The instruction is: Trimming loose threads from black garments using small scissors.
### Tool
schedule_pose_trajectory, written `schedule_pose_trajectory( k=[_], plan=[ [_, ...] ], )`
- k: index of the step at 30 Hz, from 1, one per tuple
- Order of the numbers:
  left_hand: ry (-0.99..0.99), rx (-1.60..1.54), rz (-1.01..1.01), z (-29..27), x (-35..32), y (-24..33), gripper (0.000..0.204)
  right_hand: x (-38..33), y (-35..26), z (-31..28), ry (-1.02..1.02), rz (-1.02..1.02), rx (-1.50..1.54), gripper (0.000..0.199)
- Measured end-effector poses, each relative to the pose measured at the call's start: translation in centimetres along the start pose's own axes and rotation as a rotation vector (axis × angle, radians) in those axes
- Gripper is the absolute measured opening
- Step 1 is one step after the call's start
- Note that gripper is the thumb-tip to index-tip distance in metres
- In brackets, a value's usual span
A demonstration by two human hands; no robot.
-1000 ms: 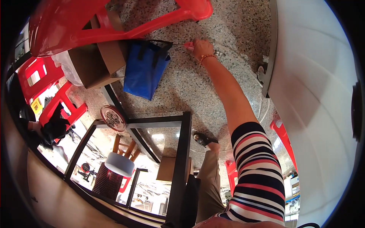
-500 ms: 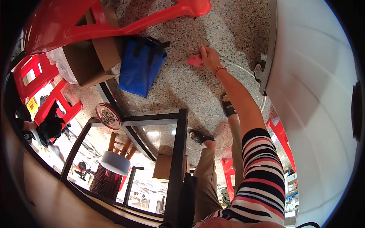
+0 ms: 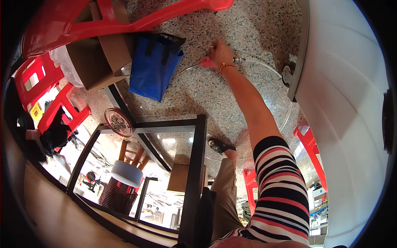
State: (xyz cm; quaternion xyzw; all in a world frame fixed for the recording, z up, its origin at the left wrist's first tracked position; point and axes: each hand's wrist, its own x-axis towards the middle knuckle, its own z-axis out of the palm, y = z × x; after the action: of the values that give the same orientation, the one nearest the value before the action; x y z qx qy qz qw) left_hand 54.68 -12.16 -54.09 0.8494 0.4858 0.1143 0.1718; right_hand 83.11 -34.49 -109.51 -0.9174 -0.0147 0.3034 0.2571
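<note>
My right hand (image 3: 222, 54) reaches down to near floor level, its fingers curled around an air blow gun (image 3: 208, 62) with a pink body. From the blow gun a thin metal nozzle points left toward a blue bag (image 3: 154, 70) with black handles. A metal fitting on the other side of my hand joins it to a clear hose (image 3: 262, 64), which curves right toward a caster (image 3: 288, 71). Most of the grip is hidden by my hand. My left hand is out of view.
A red plastic stool (image 3: 140, 25) lies across the top left, over an open cardboard box (image 3: 97, 62). A black metal frame (image 3: 197, 165) stands at lower left, with a round reddish disc (image 3: 118, 122) by it. A large white panel (image 3: 343, 107) fills the right side.
My right hand has moved slightly left and away from me with the blow gun. The nozzle and hose fitting now show. One of my feet is now hidden behind my arm.
</note>
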Motion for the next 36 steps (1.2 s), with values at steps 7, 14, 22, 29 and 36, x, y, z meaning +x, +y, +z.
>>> schedule_pose_trajectory(
  k=[7, 14, 22, 29, 36],
  plan=[
    [0.019, -0.027, -0.046, -0.2, -0.7, -0.5, 0.056, -0.7, 0.6, 1.9, 0.103, 0.049, 0.007, 0.018],
    [0.025, -0.066, -0.076, -1.6, -1.3, -0.5, 0.054, -4.1, 0.9, 0.2, 0.000, -0.026, 0.139, 0.017],
    [0.090, -0.184, -0.117, -7.0, -3.8, 1.0, 0.051, -16.1, -0.6, -9.3, -0.141, -0.093, 0.580, 0.018],
    [0.094, 0.002, 0.333, -13.7, -3.9, -0.1, 0.049, -26.8, -1.1, -19.9, -0.289, 0.039, 1.003, 0.022],
    [0.258, 0.063, 0.169, -13.3, -5.0, 0.7, 0.064, -39.7, -8.6, -33.5, -0.324, -0.150, 0.538, 0.018]
  ],
)
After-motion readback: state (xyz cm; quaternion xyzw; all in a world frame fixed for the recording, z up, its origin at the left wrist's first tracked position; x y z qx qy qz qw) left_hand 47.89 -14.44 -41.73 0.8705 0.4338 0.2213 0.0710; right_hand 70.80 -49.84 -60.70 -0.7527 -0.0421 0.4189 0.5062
